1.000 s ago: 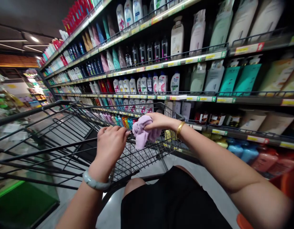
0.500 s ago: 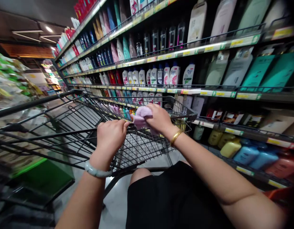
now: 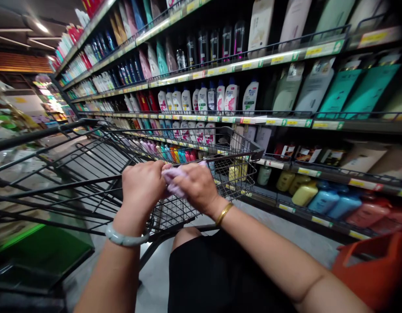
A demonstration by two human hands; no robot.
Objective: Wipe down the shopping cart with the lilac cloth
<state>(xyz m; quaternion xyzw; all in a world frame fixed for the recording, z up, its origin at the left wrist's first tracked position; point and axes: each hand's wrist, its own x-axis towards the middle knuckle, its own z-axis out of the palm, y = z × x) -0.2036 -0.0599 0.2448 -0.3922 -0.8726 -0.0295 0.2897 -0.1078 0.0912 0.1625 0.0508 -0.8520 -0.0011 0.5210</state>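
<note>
My right hand [image 3: 201, 187], with a gold bracelet at the wrist, is closed on a crumpled lilac cloth [image 3: 174, 179]. The cloth bunches against the fingertips of my left hand [image 3: 142, 187], which wears a pale bangle. That left hand is curled over the upper rail of a black wire shopping cart [image 3: 90, 182]; its fingers are partly hidden behind the knuckles. Both hands are side by side above the cart's mesh basket, and the stretch of rail under the cloth is covered from view.
Shelves of shampoo bottles [image 3: 231, 98] run along the right and into the distance. An orange basket [image 3: 367, 265] stands at lower right. On the left are a green display stand [image 3: 54, 256] and blurred packaged goods. Grey floor [image 3: 253, 221] shows beneath the cart.
My right hand has moved left and down with the cloth, up against my left hand. The view has shifted slightly, bringing more of the orange basket into sight.
</note>
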